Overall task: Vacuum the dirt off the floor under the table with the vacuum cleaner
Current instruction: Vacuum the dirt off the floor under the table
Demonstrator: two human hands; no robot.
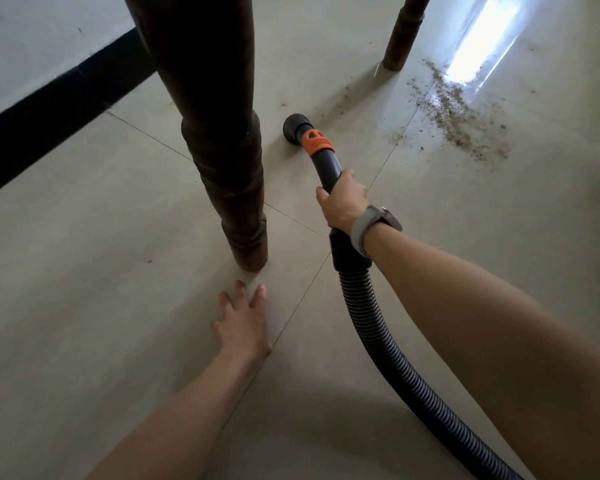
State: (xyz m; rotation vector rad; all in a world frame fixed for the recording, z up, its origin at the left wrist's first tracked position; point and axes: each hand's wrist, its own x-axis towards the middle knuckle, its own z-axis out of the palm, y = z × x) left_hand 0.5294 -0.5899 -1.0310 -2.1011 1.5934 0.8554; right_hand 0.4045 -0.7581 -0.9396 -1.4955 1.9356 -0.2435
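My right hand [343, 202] is closed around the black plastic vacuum wand [326, 164], just behind its orange collar [316, 142]; the round black nozzle [294, 128] sits on the pale tiled floor [84, 271]. My left hand [245, 323] lies open and flat on the floor, holding nothing, at 6 o'clock of the near dark turned-wood bench leg [227, 174]. The brown gritty dirt [461, 112] lies well apart from the nozzle, toward 2 o'clock, beside the far bench leg [400, 39]. Risks, as I judge them: a fast sweep could scatter grit rather than lift it; the ribbed grey hose [378, 334] could drag on my forearm; the wand could knock the near leg.
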